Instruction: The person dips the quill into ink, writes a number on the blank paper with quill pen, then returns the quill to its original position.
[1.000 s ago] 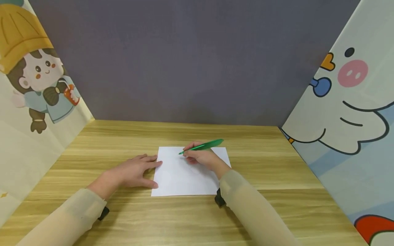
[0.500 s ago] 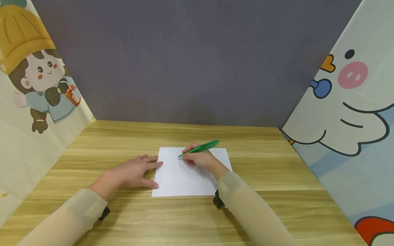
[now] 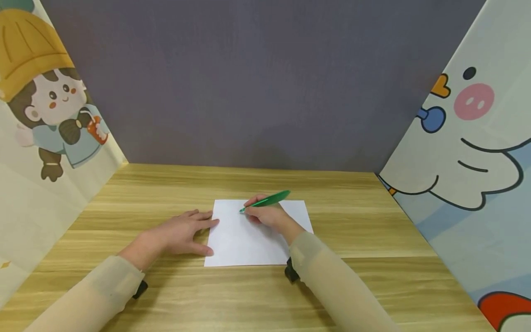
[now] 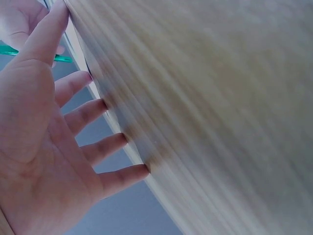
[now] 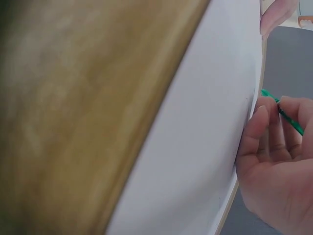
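Observation:
A white sheet of paper (image 3: 249, 246) lies on the wood-grain table. Over its upper half, my right hand (image 3: 270, 216) pinches a green feather-shaped pen (image 3: 274, 198) between thumb and fingers. The pen slants, its tip close over the paper and its feather end up to the right. In the right wrist view, the little-finger side of the right hand (image 5: 276, 171) rests on the sheet, where a few faint marks show. My left hand (image 3: 182, 234) lies with fingers spread, index fingertip and thumb tip on the sheet's left edge. The left wrist view shows its palm (image 4: 49, 161) and spread fingers.
The wooden table (image 3: 232, 295) runs back to a dark grey panel (image 3: 265, 83). Cartoon-printed side panels stand at left (image 3: 25, 207) and right (image 3: 498, 184). A black wrist device (image 3: 292, 271) shows beneath the right sleeve.
My right hand and the pen have shifted slightly left and nearer to me, the feather end swinging left. My left hand and the paper have stayed in place.

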Available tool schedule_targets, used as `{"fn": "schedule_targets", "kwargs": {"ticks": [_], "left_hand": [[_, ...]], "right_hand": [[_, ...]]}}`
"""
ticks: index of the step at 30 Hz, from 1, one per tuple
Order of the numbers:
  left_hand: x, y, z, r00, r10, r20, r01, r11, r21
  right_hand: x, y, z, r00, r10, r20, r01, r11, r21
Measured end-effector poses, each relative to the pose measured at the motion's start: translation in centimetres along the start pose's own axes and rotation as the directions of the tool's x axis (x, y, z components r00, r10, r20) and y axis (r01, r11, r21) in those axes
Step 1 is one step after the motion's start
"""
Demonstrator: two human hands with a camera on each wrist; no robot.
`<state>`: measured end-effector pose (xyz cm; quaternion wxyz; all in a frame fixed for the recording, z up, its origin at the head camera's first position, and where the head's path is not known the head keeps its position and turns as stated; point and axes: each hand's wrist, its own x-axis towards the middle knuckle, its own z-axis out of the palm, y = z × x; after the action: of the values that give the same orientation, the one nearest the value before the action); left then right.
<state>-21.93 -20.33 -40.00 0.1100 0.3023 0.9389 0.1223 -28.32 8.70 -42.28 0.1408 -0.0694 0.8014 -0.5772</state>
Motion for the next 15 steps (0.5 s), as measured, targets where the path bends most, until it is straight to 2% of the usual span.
{"fn": "schedule_targets", "kwargs": {"ticks": [15], "left_hand": [[-0.06,-0.14,0.18,1.0,0.012,-0.013,-0.012,1.0,0.017]], "right_hand": [[-0.12,-0.46,0.27,0.998,0.062,-0.033,-0.062,0.998,-0.022]]}}
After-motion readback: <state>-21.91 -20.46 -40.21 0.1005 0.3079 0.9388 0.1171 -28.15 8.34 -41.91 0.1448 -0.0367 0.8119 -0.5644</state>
